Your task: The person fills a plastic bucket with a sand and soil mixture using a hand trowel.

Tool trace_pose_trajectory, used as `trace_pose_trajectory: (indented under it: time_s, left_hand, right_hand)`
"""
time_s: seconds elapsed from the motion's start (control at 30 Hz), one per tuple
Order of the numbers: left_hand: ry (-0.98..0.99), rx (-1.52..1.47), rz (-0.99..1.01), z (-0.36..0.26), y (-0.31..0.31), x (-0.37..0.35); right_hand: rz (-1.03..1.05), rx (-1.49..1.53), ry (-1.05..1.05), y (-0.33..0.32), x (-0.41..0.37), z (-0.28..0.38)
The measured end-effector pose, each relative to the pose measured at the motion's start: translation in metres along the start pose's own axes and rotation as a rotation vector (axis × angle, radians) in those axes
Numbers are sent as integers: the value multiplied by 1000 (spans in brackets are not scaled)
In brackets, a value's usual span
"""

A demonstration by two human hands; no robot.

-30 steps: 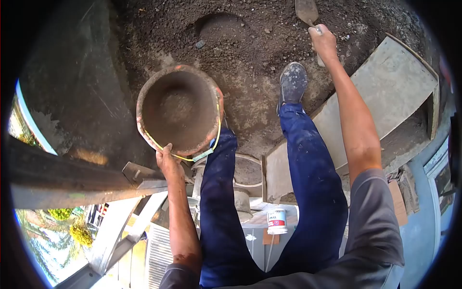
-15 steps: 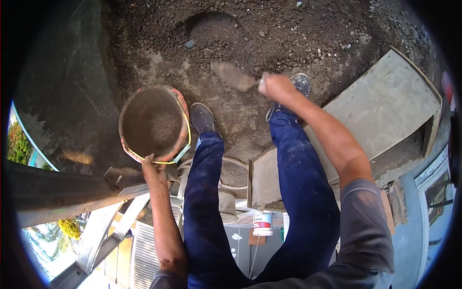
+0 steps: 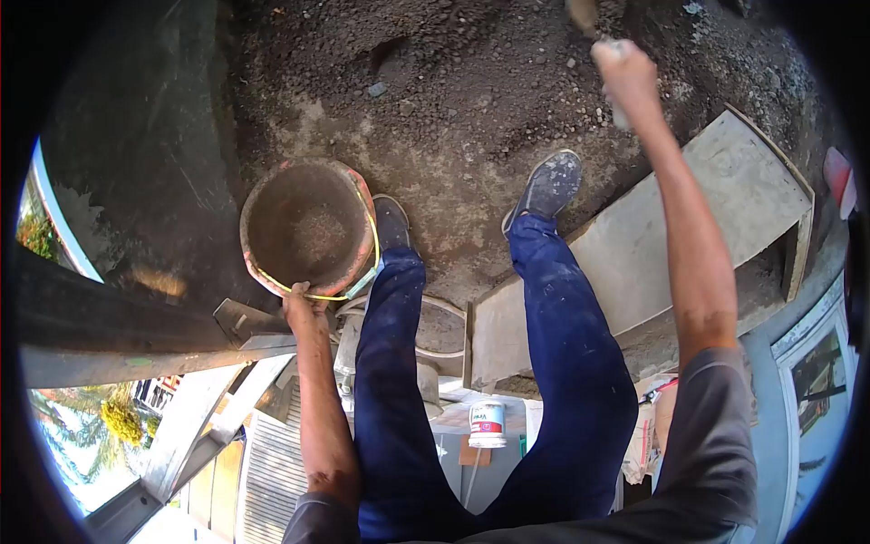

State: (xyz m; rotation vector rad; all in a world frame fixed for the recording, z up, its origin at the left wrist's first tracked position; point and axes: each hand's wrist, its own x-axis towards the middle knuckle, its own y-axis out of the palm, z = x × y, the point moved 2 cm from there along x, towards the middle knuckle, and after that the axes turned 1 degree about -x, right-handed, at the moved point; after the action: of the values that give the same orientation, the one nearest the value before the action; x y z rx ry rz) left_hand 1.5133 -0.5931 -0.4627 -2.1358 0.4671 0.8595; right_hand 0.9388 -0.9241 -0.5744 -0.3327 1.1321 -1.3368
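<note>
My left hand [image 3: 306, 308] grips the near rim of a round, dirt-caked bucket [image 3: 263, 227]. The bucket's yellow handle [image 3: 376, 240] hangs down along its right side, and some loose dark material lies on the inside bottom. Up at the top right, my right hand [image 3: 630, 82] is closed around the handle of a trowel [image 3: 584, 14], its blade partly cut off by the frame's top edge. Beneath the trowel and the hand spreads a heap of dark, gravelly soil [image 3: 489, 68]. A small hollow [image 3: 390, 56] shows in the heap.
To the right of my legs lies a long grey board structure [image 3: 698, 199] with a raised edge. A round rim [image 3: 441, 326] sits behind my left leg, and a white and red paint tub [image 3: 488, 424] shows between my legs. A dark beam [image 3: 136, 326] runs along the left.
My right hand has moved up and to the right with the trowel, from near my right foot to over the soil heap. My left hand stays on the bucket rim.
</note>
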Motion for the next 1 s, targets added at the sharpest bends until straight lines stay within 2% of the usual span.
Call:
trace_pose_trajectory:
  time_s: [0.03, 0.07, 0.1, 0.17, 0.23, 0.33, 0.37, 0.43, 0.47, 0.53, 0.6, 0.7, 0.77, 0.83, 0.9, 0.97, 1.0]
  left_hand:
    - [0, -3, -23, 1, 1, -3]
    - [-11, 3, -44, 1, 2, -4]
    - [-9, -2, -31, 1, 4, -7]
    - [0, -9, -12, 0, 6, -8]
    - [8, 23, -6, 2, -1, 0]
    - [-1, 30, -11, -4, 7, -5]
    - [2, 45, -16, -5, 1, -5]
    - [13, 58, 5, -8, 6, -3]
    - [-10, 77, 1, -11, 11, -7]
    - [-17, 37, -14, -13, 20, -13]
    - [-45, 30, -2, -14, 24, -12]
    - [-58, 56, 1, -15, 26, -13]
    - [-95, 92, 16, -10, 23, -7]
    - [-38, 35, 82, 1, 25, 1]
    - [-106, -7, 108, 7, 22, 5]
    - [-146, -61, 142, 11, 17, 10]
    - [-155, -42, 119, 11, 17, 10]
  right_hand:
    - [-61, -44, -53, 17, -23, 11]
    - [43, -96, -128, 50, -53, 20]
    - [266, -210, -102, 74, -90, 49]
    - [595, -192, -281, 138, -148, 74]
    - [599, -149, -600, 203, -175, 76]
    - [528, -227, -514, 260, -127, 72]
    - [523, -237, -553, 249, -105, 77]
    - [522, -270, -368, 215, -64, 90]
    - [355, -291, -444, 203, -43, 79]
    - [392, -328, -354, 150, -13, 88]
    - [258, -314, -340, 113, -3, 73]
    - [15, 39, -56, 67, -6, 56]
    - [-42, 94, 59, 53, -20, 66]
    - [109, -69, 42, 86, -56, 109]
    - [388, -150, -92, 148, -100, 147]
    - [597, -97, -253, 211, -119, 177]
    - [569, -85, -430, 247, -120, 184]
